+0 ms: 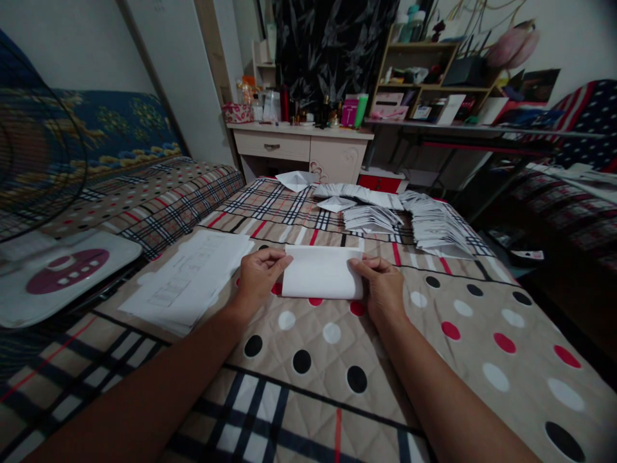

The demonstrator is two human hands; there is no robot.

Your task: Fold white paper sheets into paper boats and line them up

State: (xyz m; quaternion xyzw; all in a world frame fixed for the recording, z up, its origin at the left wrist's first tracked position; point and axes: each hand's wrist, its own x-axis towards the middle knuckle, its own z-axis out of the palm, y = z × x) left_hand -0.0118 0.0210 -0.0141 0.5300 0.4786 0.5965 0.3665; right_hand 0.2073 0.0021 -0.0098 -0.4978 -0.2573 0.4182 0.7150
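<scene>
A white sheet of paper (pixel 322 272), folded over on itself, lies on the quilted bed cover (pixel 434 360) in front of me. My left hand (pixel 259 275) pinches its left edge, fingers curled on the fold. My right hand (pixel 382 283) grips its right edge the same way. Both forearms reach in from the bottom of the view.
A stack of flat printed sheets (pixel 190 278) lies to the left of my hands. Several piles of folded paper pieces (pixel 414 222) sit further back on the bed. A fan base (pixel 58 273) stands at the left. A dresser (pixel 301 148) and cluttered shelves (pixel 434 77) line the far wall.
</scene>
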